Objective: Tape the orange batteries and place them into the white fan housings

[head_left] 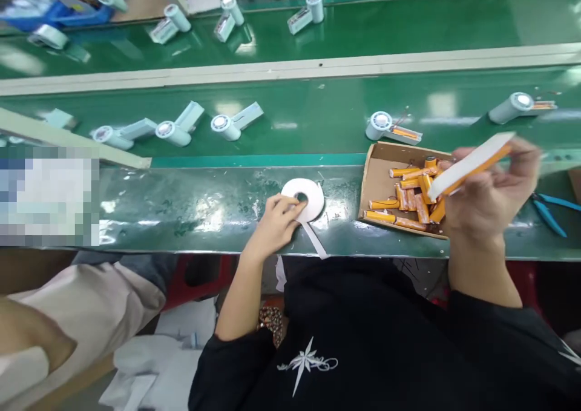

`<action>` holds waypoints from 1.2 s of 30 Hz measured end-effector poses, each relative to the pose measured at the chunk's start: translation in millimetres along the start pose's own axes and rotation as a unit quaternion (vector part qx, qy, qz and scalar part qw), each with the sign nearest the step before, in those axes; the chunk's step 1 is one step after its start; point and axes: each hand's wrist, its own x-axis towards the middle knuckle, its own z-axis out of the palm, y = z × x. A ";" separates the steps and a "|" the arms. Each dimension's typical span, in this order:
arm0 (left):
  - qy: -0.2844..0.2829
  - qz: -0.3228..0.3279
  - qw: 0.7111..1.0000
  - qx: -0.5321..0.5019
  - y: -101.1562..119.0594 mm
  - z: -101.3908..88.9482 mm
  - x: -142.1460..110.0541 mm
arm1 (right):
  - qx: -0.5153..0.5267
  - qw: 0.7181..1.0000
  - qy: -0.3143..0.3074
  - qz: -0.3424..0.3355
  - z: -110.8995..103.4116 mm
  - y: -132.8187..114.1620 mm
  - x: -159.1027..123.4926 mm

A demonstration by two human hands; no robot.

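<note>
My left hand point(278, 226) grips the left side of a roll of white tape point(315, 204), its fingertips at the central hole. The roll lies flat on the green bench, with a loose tail hanging toward the front edge. Raised over the right side of a cardboard box point(370, 187), my right hand point(497, 184) is closed around an orange battery pack point(488, 164). A white strip point(474, 161) covers the pack's upper face. Several orange wrapped batteries point(411, 200) lie jumbled in the box.
Beyond the bench, a green conveyor carries light-blue cylindrical housings with handles, such as one housing point(226, 126). Blue-handled pliers point(550, 214) lie at right. A pale rail point(290, 71) crosses behind. Another person's arm point(34, 326) is at lower left.
</note>
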 end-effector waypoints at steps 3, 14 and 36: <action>-0.012 -0.072 0.996 -0.043 -42.6 -1.2 -8.0 | -0.025 0.999 -0.027 -0.030 -2.7 18.7 -30.5; -0.084 -0.095 0.992 -0.006 -37.0 -8.6 4.4 | -0.036 0.997 -0.065 0.036 -14.8 26.0 -54.0; -0.118 -0.267 0.930 0.223 -174.6 -78.9 206.1 | -0.109 0.988 -0.073 0.085 -20.7 27.4 -53.0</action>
